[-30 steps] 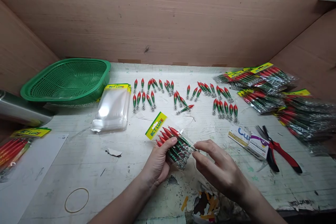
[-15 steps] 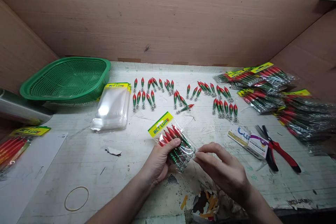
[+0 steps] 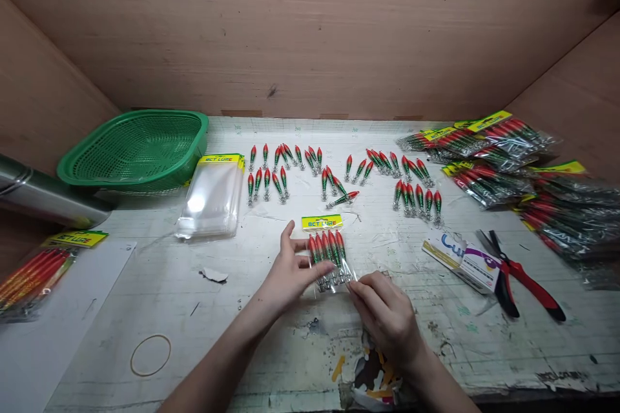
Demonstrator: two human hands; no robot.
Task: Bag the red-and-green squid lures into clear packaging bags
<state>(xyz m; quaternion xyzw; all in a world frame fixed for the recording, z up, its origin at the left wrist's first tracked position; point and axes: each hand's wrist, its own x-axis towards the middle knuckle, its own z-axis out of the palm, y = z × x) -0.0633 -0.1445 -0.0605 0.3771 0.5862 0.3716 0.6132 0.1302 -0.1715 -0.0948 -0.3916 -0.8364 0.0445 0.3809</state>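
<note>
A clear bag of fishing lures (image 3: 327, 251) with a yellow BCT LURE header lies nearly upright in front of me, its red-and-green lures side by side and hooks at the bottom. My left hand (image 3: 290, 268) grips its left side, thumb across the front over the lower part, other fingers at the left edge and partly behind. At the bottom right corner, my right hand (image 3: 385, 310) pinches the plastic between thumb and fingers. Beyond the bag, loose fishing lures (image 3: 329, 182) lie in groups on the white worktop (image 3: 271, 219).
Left of the lures are a stack of empty bags (image 3: 210, 200), a green basket (image 3: 135, 148) and a packet of red lures (image 3: 43, 271). Filled packets (image 3: 504, 142) pile up at right, near a small box (image 3: 462, 261) and red-handled pliers (image 3: 527, 284). A rubber band (image 3: 150, 355) lies front left.
The bag has turned from tilted to nearly straight, its lures now lined up evenly. My left fingers have spread at its side, and my right hand has moved left and down, closing on the corner.
</note>
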